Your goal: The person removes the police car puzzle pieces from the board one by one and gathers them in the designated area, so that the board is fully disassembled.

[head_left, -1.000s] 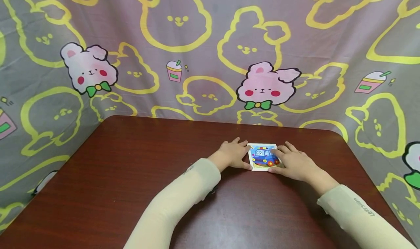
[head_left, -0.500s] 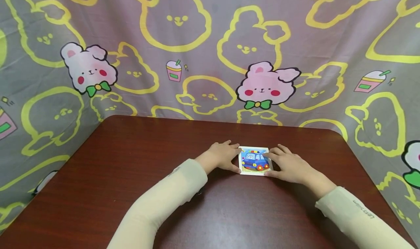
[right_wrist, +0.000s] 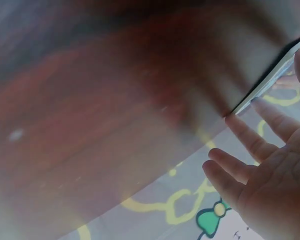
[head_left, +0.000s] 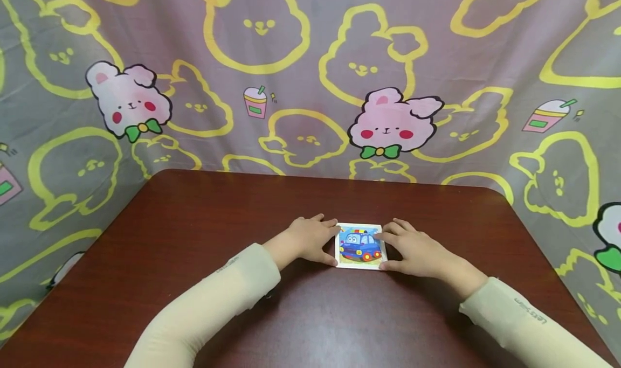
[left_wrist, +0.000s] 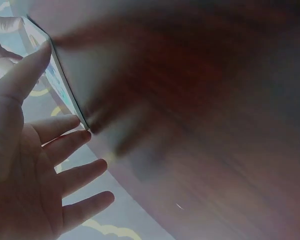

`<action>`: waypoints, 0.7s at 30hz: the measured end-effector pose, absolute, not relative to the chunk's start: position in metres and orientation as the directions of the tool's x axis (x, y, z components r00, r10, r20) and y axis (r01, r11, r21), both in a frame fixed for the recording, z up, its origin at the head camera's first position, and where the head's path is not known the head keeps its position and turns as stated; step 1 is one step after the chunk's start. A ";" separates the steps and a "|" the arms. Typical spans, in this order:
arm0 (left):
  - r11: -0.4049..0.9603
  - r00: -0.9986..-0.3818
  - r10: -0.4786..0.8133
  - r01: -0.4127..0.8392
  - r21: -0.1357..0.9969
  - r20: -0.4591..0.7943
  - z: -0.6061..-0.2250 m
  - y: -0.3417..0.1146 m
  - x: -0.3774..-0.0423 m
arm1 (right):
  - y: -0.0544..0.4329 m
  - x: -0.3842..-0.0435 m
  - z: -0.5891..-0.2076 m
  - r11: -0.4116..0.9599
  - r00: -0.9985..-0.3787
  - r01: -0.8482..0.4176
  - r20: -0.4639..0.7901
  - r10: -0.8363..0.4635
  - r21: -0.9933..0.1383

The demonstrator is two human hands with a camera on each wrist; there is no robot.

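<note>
A flat square picture puzzle (head_left: 360,247) with a white border and a blue cartoon car lies on the table in the head view. My left hand (head_left: 310,240) touches its left side, thumb at the near corner and fingers toward the far corner. On the opposite side, my right hand (head_left: 416,252) has its thumb by the near corner and its forefinger over the right border. The left wrist view shows straight, spread fingers (left_wrist: 72,150) and the puzzle's thin edge (left_wrist: 65,90). Similarly spread fingers (right_wrist: 250,137) meet the edge in the right wrist view.
The dark reddish-brown table (head_left: 204,217) has rounded far corners. Behind it and along both sides hangs a grey-pink curtain (head_left: 291,77) printed with rabbits and drink cups. Pale sleeves (head_left: 213,292) cover both forearms.
Both hands have moved left and slightly nearer with the puzzle between them, sliding it across the tabletop. The left hand has shifted farther than the right.
</note>
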State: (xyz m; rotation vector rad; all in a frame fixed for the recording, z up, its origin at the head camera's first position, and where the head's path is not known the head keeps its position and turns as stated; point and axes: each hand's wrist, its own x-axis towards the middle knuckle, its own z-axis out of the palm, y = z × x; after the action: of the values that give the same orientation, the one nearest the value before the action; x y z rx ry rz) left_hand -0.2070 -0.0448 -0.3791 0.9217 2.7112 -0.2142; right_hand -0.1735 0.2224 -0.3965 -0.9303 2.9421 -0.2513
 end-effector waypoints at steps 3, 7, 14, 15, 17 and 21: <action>0.788 -0.765 0.574 0.613 -0.057 -0.293 -0.379 -0.053 -0.202 | 0.217 -0.171 -0.399 0.794 -0.806 -0.585 0.013 -0.591 -0.165; 0.793 -0.768 0.571 0.607 -0.046 -0.290 -0.378 -0.066 -0.194 | 0.208 -0.167 -0.400 0.773 -0.786 -0.613 0.025 -0.618 -0.164; 0.793 -0.770 0.581 0.609 -0.030 -0.265 -0.379 -0.089 -0.175 | 0.192 -0.158 -0.401 0.741 -0.754 -0.652 0.031 -0.656 -0.160; 0.792 -0.770 0.581 0.609 -0.034 -0.263 -0.378 -0.092 -0.172 | 0.190 -0.156 -0.401 0.739 -0.751 -0.655 0.027 -0.660 -0.160; 0.793 -0.773 0.578 0.607 -0.043 -0.261 -0.378 -0.098 -0.167 | 0.184 -0.153 -0.401 0.735 -0.747 -0.659 0.019 -0.665 -0.161; 0.795 -0.780 0.569 0.602 -0.067 -0.258 -0.378 -0.108 -0.158 | 0.172 -0.148 -0.400 0.729 -0.737 -0.668 0.001 -0.676 -0.150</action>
State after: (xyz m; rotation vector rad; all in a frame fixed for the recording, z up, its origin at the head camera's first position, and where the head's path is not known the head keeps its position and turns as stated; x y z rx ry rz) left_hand -0.1576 -0.1085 -0.3778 0.9135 2.7596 -0.2141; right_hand -0.1484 0.1715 -0.3995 -1.1168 2.8708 -0.2168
